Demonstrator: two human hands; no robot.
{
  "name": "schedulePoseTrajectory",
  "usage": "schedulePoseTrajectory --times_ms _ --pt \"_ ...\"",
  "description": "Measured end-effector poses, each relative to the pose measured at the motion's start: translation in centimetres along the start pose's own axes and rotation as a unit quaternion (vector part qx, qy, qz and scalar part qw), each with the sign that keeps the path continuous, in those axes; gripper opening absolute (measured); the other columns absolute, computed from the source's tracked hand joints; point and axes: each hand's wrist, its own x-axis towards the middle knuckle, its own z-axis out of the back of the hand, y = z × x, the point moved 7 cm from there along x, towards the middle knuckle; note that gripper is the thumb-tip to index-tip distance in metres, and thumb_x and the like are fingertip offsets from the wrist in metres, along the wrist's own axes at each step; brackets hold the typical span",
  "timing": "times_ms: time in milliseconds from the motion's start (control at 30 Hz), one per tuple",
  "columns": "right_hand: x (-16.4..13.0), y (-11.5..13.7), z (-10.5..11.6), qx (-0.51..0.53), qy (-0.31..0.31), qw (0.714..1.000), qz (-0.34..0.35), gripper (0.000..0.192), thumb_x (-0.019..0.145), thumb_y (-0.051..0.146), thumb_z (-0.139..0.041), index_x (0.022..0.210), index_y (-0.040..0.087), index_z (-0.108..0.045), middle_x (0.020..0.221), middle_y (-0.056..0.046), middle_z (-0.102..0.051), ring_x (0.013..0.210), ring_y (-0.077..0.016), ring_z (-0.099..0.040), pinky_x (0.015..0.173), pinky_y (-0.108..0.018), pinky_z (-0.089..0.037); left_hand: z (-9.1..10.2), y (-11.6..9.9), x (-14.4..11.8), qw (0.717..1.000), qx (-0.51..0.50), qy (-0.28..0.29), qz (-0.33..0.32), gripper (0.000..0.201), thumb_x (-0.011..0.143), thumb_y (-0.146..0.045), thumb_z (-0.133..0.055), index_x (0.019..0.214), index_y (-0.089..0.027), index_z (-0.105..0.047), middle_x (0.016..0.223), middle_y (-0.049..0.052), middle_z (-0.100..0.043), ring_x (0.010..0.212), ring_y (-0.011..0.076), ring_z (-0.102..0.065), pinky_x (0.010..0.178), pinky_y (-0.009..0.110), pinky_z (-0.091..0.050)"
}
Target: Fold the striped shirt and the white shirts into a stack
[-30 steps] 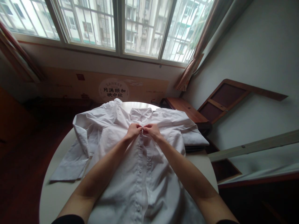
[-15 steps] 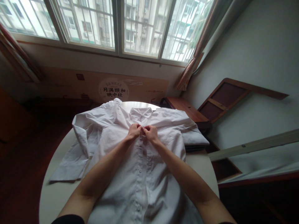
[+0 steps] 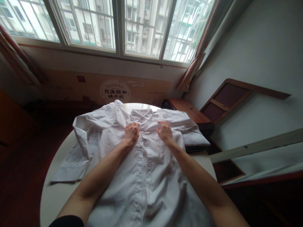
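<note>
A: From the head camera, what are the hands doing?

B: The left hand (image 3: 131,132) is pressing down, fingers curled loosely, gripping nothing. The right hand (image 3: 164,131) is lying flat and open, also holding nothing. Both are resting on the white shirt (image 3: 144,170), just below its collar (image 3: 142,114), one on each side of the button placket (image 3: 141,151).

A: Where is the shirt lying?

B: It is lying front up under both hands on the round table (image 3: 50,195), its sleeve (image 3: 71,160) trailing left of the left hand.

A: Any advice for smoothing it?

B: I'd be keeping both palms flat and sweeping outward from the placket evenly, so it is staying straight.
</note>
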Motion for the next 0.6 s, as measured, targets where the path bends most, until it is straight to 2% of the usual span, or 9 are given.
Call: schedulePoseTrajectory --times_ms 67,133,200,267,333,400,533,600 --pt "0.1 -1.7 2.0 -0.118 -0.043 0.992 0.014 0.050 0.081 0.025 -0.061 0.129 0.018 -0.049 0.141 -0.015 -0.041 0.132 -0.0291 -0.031 0.106 -0.044 -0.025 0.1 -0.4 -0.6 0.999 -0.007 0.015 -0.046 0.031 0.091 -0.029 -0.046 0.119 -0.022 -0.056 0.128 0.010 -0.055 0.120 0.0252 -0.046 0.100 0.038 -0.032" --pt "0.7 -4.0 3.2 -0.184 -0.051 0.982 -0.014 0.057 0.083 0.031 -0.060 0.136 0.019 -0.042 0.147 -0.016 -0.032 0.135 -0.0319 -0.023 0.106 -0.049 -0.020 -0.4 -0.9 -1.9 0.991 -0.013 0.069 -0.116 0.042 0.090 -0.037 -0.047 0.130 -0.024 -0.049 0.141 0.007 -0.045 0.130 0.0262 -0.036 0.107 0.041 -0.026" --pt "1.6 -6.1 3.6 -0.209 -0.024 0.976 -0.050 0.053 0.085 0.036 -0.058 0.133 0.020 -0.045 0.143 -0.016 -0.038 0.133 -0.0330 -0.027 0.104 -0.052 -0.020 -1.4 -1.0 -3.4 0.977 -0.007 0.138 -0.164 0.052 0.090 -0.046 -0.044 0.138 -0.027 -0.041 0.149 0.004 -0.035 0.137 0.0275 -0.026 0.110 0.046 -0.019" --pt "2.6 -7.4 3.3 -0.217 0.014 0.973 -0.074 0.036 0.087 0.034 -0.055 0.120 0.019 -0.056 0.129 -0.015 -0.051 0.124 -0.0320 -0.037 0.100 -0.053 -0.023 -2.1 -0.8 -4.6 0.966 0.006 0.189 -0.176 0.057 0.091 -0.053 -0.036 0.143 -0.030 -0.033 0.152 0.002 -0.029 0.140 0.0283 -0.020 0.111 0.052 -0.015" --pt "3.4 -7.6 3.2 -0.219 0.019 0.972 -0.079 0.022 0.089 0.029 -0.051 0.103 0.017 -0.063 0.114 -0.014 -0.059 0.112 -0.0294 -0.045 0.096 -0.050 -0.027 -2.3 -0.4 -5.1 0.963 0.021 0.208 -0.168 0.059 0.091 -0.056 -0.031 0.145 -0.032 -0.029 0.153 0.001 -0.025 0.141 0.0287 -0.016 0.110 0.055 -0.013" --pt "4.1 -6.9 3.7 -0.217 -0.025 0.973 -0.072 0.020 0.090 0.025 -0.047 0.095 0.015 -0.064 0.108 -0.014 -0.061 0.105 -0.0277 -0.048 0.091 -0.046 -0.030 -2.0 -0.1 -4.9 0.966 0.035 0.208 -0.148 0.059 0.091 -0.057 -0.029 0.145 -0.032 -0.028 0.154 0.001 -0.023 0.142 0.0293 -0.015 0.110 0.056 -0.012" --pt "5.5 -5.5 5.9 -0.192 -0.144 0.969 -0.067 0.024 0.091 0.024 -0.042 0.098 0.014 -0.063 0.110 -0.016 -0.057 0.105 -0.0289 -0.045 0.084 -0.041 -0.034 -1.1 1.1 -3.6 0.979 0.059 0.181 -0.068 0.062 0.091 -0.058 -0.025 0.145 -0.029 -0.029 0.153 0.006 -0.024 0.141 0.0315 -0.016 0.109 0.058 -0.012" --pt "6.5 -5.4 5.9 -0.173 -0.127 0.974 -0.068 0.026 0.090 0.021 -0.041 0.098 0.013 -0.064 0.111 -0.017 -0.056 0.104 -0.0286 -0.047 0.083 -0.038 -0.035 -0.9 1.8 -3.1 0.982 0.072 0.171 -0.039 0.065 0.090 -0.060 -0.026 0.145 -0.026 -0.031 0.153 0.008 -0.025 0.141 0.0330 -0.015 0.109 0.060 -0.011"
